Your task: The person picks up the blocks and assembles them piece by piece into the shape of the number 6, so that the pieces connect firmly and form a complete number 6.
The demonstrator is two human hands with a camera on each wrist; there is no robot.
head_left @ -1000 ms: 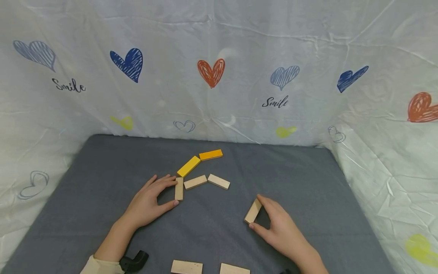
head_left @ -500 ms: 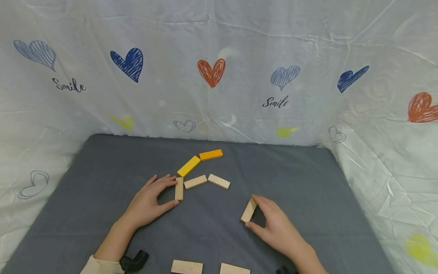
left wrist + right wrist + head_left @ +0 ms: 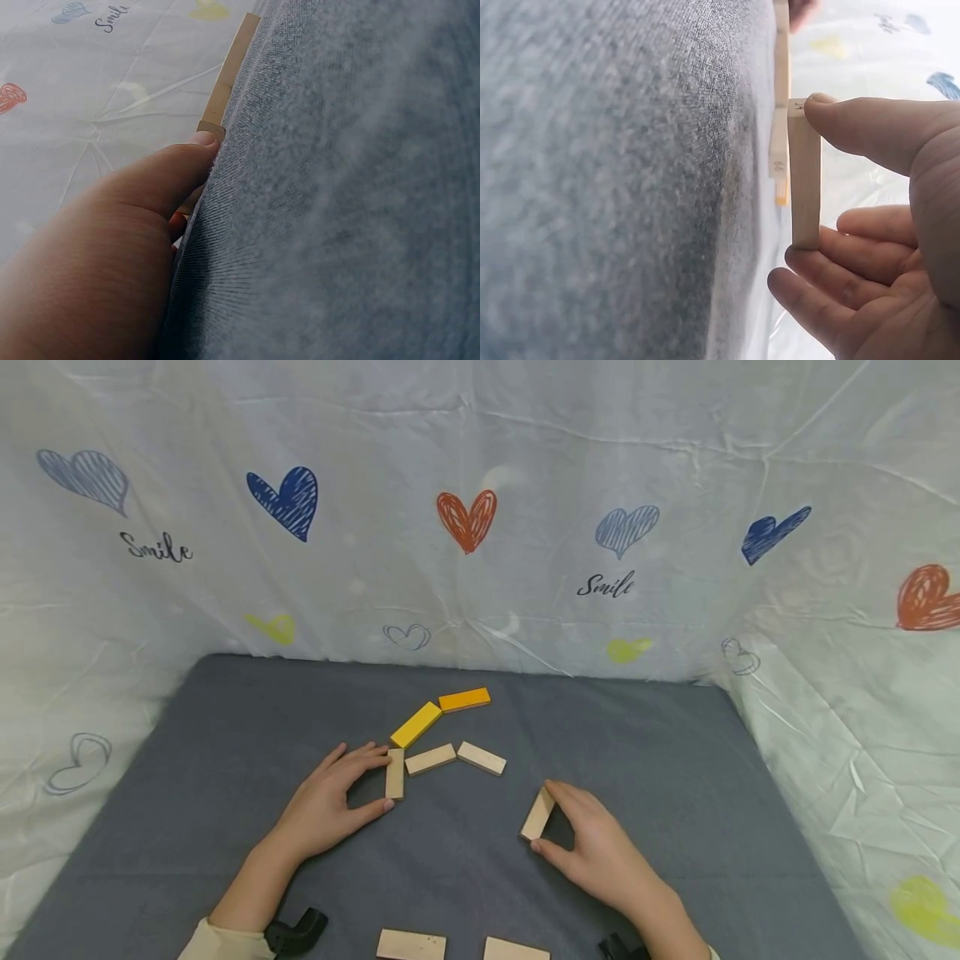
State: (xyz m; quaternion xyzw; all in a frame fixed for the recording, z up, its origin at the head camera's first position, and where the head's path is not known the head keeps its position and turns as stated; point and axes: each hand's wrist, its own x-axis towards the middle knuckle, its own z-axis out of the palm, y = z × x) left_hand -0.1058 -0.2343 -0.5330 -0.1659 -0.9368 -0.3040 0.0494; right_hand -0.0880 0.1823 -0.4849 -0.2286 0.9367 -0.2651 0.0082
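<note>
We are in a curtained-off spot: pale sheeting point(image 3: 555, 410) printed with hearts point(image 3: 467, 522) and "Smile" point(image 3: 607, 584) hangs behind and beside a grey-covered table point(image 3: 645, 735); the room beyond is hidden.

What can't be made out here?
Head: near side of the bottom-right wooden block, cut off by the picture's bottom edge.
Left wrist: fingers of the left hand, mostly hidden behind its thumb.
Right wrist: marking on the held wooden block, too small to read.
</note>
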